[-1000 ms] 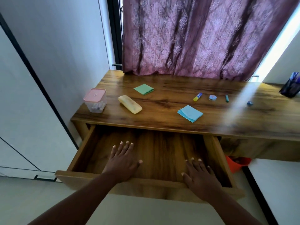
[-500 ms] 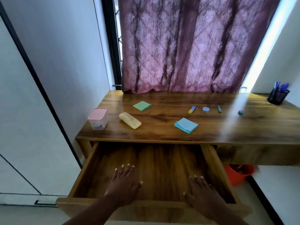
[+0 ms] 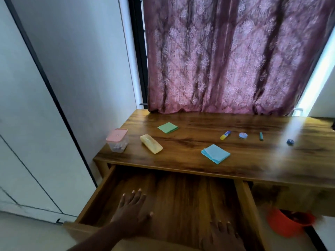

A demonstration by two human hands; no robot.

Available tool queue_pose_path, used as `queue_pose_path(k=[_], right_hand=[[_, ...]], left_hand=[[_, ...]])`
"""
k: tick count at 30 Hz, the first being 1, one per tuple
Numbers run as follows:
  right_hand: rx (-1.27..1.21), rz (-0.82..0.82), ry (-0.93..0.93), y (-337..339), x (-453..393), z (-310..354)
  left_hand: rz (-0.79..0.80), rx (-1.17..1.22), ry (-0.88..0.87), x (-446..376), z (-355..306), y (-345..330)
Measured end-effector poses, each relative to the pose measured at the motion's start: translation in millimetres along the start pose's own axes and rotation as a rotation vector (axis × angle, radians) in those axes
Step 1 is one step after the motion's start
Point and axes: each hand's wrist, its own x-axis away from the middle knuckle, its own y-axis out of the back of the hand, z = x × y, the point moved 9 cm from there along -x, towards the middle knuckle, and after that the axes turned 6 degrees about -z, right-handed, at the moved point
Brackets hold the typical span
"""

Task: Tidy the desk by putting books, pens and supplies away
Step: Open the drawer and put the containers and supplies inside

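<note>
A mauve curtain (image 3: 233,57) carries a paler floral lattice print. The desk (image 3: 190,160) shows brown streaked woodgrain. On it lie a green pad (image 3: 167,127), blue pad (image 3: 215,153), pale yellow case (image 3: 151,146), pink-lidded clear box (image 3: 117,140). An orange bin (image 3: 288,223) sits below.

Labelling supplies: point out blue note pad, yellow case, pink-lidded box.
blue note pad (image 3: 215,153), head view, middle of top sheet
yellow case (image 3: 151,146), head view, middle of lid
pink-lidded box (image 3: 117,135), head view, lid centre

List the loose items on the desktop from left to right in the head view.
Pink-lidded clear plastic box → yellow case → green notepad → blue notepad → yellow-blue marker → round blue tape → green pen → small blue object.
</note>
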Motion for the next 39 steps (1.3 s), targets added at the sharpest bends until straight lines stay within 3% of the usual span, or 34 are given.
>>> queue_pose_path(k=[3,9,15,19,23,28,33,36,39], right_hand=[[-0.052,-0.030,0.125,31,-9,27],[-0.181,-0.240,0.345,127,-27,117],[-0.167,-0.413,0.388,204,-75,215],[-0.235,-0.561,0.417,241,-118,271],[-0.268,-0.581,0.352,244,-162,299],[-0.201,-0.519,0.294,216,-199,289],[-0.250,-0.586,0.226,219,-198,273],[-0.284,-0.497,0.130,212,-187,262],[-0.431,-0.305,0.023,187,-162,253]], left_hand=[[-0.147,-0.032,-0.009,-10,11,37],[-0.373,0.067,0.094,-57,80,138],[-0.446,0.097,0.233,-116,146,198],[-0.413,0.166,0.255,-160,168,199],[-0.340,0.202,0.280,-198,181,193],[-0.324,0.337,0.322,-225,198,179],[-0.265,0.400,0.278,-215,189,161],[-0.163,0.376,0.208,-186,169,155],[-0.099,0.388,0.149,-143,150,148]])
